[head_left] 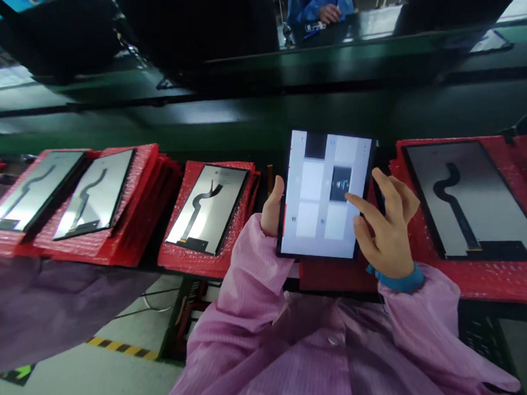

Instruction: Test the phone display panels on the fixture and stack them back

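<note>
At 12 o'clock, the tablet point(311, 195) is held with its lit screen point(332, 244) facing the person, the left hand point(271, 209) gripping its 9 o'clock edge, seemingly to steady it while the right hand point(386, 227), its grip loose and holding nothing, points a forefinger point(365, 208) at it. At 3 o'clock, a panel point(498, 202) lies on red bubble wrap point(492, 283), likely for cushioning

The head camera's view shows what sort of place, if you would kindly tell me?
Probably an electronics factory workstation. Display panels with ribbon cables rest on red bubble wrap, the left hand holds a lit tablet screen, and yellow-and-black tape marks the floor.
</note>
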`<state>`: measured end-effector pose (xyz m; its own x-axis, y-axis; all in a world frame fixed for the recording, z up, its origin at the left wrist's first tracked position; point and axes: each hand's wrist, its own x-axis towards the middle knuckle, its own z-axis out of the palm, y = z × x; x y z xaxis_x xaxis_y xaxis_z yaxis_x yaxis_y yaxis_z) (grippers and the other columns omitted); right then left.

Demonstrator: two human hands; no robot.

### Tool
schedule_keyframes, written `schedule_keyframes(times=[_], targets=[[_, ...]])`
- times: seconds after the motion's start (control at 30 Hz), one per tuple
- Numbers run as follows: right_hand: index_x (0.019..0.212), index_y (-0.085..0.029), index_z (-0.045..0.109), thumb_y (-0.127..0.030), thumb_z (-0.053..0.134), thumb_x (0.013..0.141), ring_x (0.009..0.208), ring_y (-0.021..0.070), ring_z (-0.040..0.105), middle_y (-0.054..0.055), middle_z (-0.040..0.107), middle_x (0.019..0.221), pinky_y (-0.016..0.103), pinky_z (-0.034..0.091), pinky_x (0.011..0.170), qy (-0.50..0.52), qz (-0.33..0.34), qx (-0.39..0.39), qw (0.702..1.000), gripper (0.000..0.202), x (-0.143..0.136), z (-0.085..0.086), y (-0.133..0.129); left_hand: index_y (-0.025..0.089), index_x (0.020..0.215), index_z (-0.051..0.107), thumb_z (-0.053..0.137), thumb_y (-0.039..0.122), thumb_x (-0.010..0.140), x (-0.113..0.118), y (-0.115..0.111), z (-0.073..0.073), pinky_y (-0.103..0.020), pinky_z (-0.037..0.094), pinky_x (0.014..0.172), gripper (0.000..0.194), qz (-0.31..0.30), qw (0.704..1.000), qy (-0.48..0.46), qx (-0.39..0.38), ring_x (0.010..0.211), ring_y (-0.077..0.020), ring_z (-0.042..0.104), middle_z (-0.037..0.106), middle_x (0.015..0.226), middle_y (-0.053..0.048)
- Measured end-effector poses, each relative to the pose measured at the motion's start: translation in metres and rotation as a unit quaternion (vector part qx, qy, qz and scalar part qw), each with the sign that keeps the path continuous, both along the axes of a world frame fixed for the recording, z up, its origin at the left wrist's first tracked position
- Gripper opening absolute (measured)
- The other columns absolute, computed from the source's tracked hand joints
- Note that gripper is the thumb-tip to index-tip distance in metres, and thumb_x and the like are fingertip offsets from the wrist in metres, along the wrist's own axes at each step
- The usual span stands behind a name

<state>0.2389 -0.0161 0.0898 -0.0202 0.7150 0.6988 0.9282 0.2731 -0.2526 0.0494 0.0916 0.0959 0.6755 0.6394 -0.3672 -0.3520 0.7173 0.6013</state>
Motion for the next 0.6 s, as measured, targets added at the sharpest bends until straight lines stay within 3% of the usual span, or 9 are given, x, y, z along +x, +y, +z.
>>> schedule_keyframes(times=[0.1, 0.3, 0.47, 0.6], targets=[[0.131, -0.029, 0.062, -0.018, 0.055, 0.092, 0.147, 0.0361, 0.031, -0.001, 0.019, 0.171, 0.06, 0.034, 0.116, -0.019, 0.033, -0.018, 0.999, 0.041, -0.014, -0.001, -0.009, 0.02, 0.143, 0.059, 0.026, 0.079, 0.092, 0.001, 0.0, 0.002, -0.054, 0.052, 0.106, 0.084, -0.005, 1.0, -0.001, -0.003, 0.132, -0.0385, 0.06, 0.072, 0.128, -0.01], [0.142, -0.033, 0.056, -0.033, 0.057, 0.096, 0.153, 0.0417, 0.019, 0.002, 0.012, 0.173, 0.069, 0.027, 0.119, -0.068, 0.062, -0.106, 0.99, 0.046, -0.038, 0.003, -0.007, 0.021, 0.144, 0.058, 0.03, 0.077, 0.093, 0.0, 0.0, 0.0, -0.052, 0.049, 0.109, 0.08, 0.01, 1.0, -0.013, -0.014, 0.138, -0.0368, 0.054, 0.074, 0.125, -0.011], [0.147, -0.031, 0.049, -0.034, 0.052, 0.099, 0.156, 0.0389, 0.013, -0.002, -0.008, 0.173, 0.063, 0.027, 0.122, -0.04, 0.064, -0.091, 0.993, 0.049, -0.038, 0.014, -0.012, 0.019, 0.142, 0.059, 0.028, 0.077, 0.094, 0.0, 0.0, -0.002, -0.05, 0.049, 0.109, 0.082, -0.011, 0.998, -0.064, -0.011, 0.139, -0.0369, 0.053, 0.071, 0.129, -0.011], [0.147, -0.028, 0.05, -0.039, 0.052, 0.1, 0.154, 0.0416, 0.013, 0.0, -0.008, 0.173, 0.066, 0.024, 0.121, -0.04, 0.039, -0.109, 0.992, 0.049, -0.039, 0.012, -0.013, 0.021, 0.142, 0.059, 0.026, 0.074, 0.095, 0.001, 0.001, -0.001, -0.049, 0.048, 0.11, 0.078, -0.006, 0.998, -0.062, -0.004, 0.139, -0.035, 0.053, 0.07, 0.132, -0.009]])
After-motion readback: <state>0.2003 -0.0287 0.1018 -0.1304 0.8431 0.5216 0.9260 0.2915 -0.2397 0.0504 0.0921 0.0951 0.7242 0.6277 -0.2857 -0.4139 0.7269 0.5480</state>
